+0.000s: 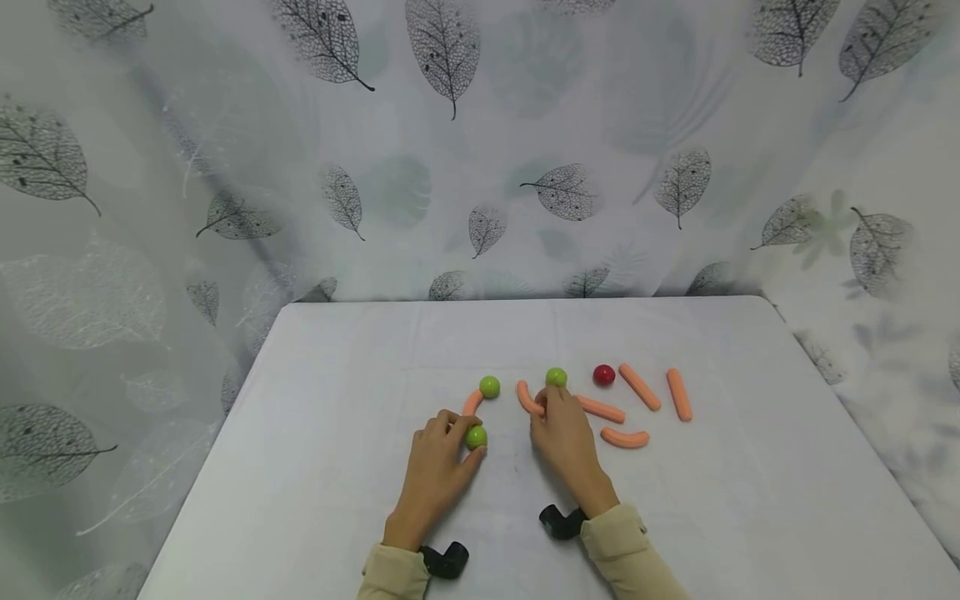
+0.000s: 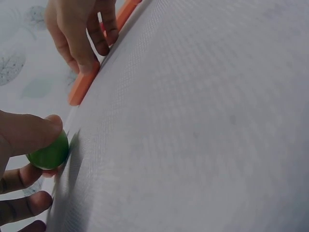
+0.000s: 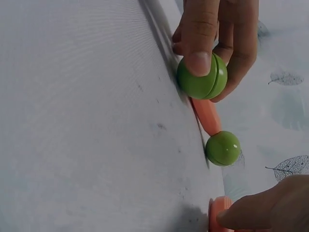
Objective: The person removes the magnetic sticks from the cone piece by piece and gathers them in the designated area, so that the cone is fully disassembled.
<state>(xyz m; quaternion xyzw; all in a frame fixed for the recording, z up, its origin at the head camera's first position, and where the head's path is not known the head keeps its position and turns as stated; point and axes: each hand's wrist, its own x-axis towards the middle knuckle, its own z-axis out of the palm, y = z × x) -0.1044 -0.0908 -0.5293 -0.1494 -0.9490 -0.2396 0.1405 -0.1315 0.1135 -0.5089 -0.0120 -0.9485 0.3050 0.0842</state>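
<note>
My left hand [image 1: 437, 467] pinches a green ball [image 1: 476, 437] with a groove round it, thumb on the near side and fingers beyond. That ball sits at the near end of a short orange sausage-shaped piece [image 1: 472, 403]. A second green ball [image 3: 223, 148] touches the piece's far end. To the right, my right hand [image 1: 567, 442] grips the near end of a curved orange piece [image 1: 523, 395] on the table. Just beyond the right fingers lies a third green ball [image 1: 556, 377]. Another orange piece [image 1: 602, 409] lies beside this hand, its left end hidden.
Right of the hands lie a red ball [image 1: 603, 375], a curved orange piece [image 1: 625, 438] and two straight orange pieces, one slanted [image 1: 640, 387] and one steeper [image 1: 679, 395]. A white cloth covers the table [image 1: 337, 433]. Leaf-patterned curtains [image 1: 480, 167] stand behind and at both sides.
</note>
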